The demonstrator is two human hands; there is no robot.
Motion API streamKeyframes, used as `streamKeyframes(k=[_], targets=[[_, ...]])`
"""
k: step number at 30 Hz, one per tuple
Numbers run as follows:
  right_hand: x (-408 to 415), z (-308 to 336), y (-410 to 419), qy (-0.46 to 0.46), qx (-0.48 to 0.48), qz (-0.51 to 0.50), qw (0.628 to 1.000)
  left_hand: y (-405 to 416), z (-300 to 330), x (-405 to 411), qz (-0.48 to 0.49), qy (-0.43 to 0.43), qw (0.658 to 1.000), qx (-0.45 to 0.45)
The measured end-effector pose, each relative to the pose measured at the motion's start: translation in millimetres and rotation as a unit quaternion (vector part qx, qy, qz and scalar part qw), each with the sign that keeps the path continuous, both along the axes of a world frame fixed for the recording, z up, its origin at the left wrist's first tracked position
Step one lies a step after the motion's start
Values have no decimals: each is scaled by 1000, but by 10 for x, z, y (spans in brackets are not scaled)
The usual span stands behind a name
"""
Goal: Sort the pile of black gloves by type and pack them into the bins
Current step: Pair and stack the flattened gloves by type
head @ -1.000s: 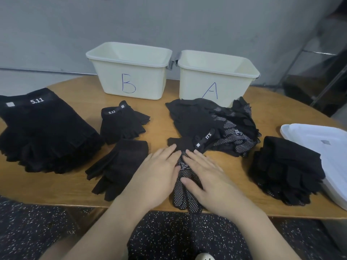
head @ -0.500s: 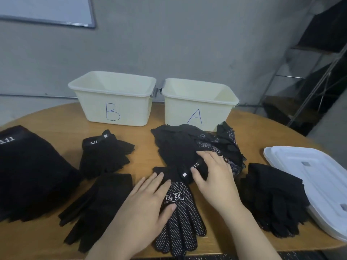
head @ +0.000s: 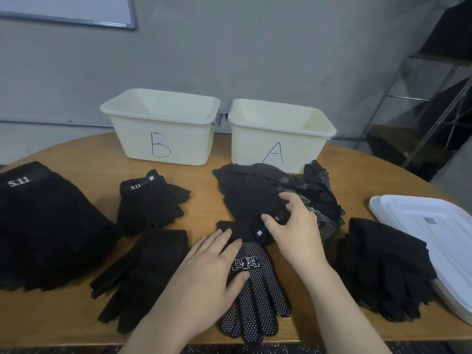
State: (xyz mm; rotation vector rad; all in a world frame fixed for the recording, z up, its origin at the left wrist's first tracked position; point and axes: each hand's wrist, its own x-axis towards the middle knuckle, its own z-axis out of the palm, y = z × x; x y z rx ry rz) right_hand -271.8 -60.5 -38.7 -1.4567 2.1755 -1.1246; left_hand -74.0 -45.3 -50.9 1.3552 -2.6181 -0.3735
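On the table [head: 209,175], the left hand [head: 204,272] lies flat on a dotted glove [head: 255,302]. The right hand [head: 293,226] pinches a glove in the pile [head: 255,195] by bin A [head: 278,139].

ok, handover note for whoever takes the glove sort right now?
Left hand: flat, pressing the dotted glove at the table's near edge.
Right hand: fingers curled on a glove in the mixed pile in front of bin A.
Sorted so far: 5.11 stack far left, 5.11 glove, plain glove, plain stack on the right.
Bin B and bin A show no gloves inside.
Left: finish splitting the pile, then pack it all.
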Motion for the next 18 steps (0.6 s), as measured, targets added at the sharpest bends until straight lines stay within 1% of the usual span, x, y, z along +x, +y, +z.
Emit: streamKeyframes(k=[2,4,8,10,13,16,17,18], targets=[[-10,-20,7,15,5,-2,1000,7,-18,1,1,2,1000,-3],[-17,-20,26,36,-12,1,999,16,-41,-4,3,5,1000,-6],[21,60,89,25,-108,9,994,31,-73,-1,-1,7,1000,-10],[37,137,131,-9,-152,17,988,39,-80,10,-1,9,1000,-12],[41,285,230,-46,-181,53,981,49,-82,12,0,10,1000,-15],[56,438,359,-149,-206,105,961,42,-82,19,5,11,1000,-3],[53,471,402,-172,-210,115,956,45,-73,18,12,22,1000,-4],[41,489,440,-190,-208,122,952,52,-50,10,23,53,998,-2]])
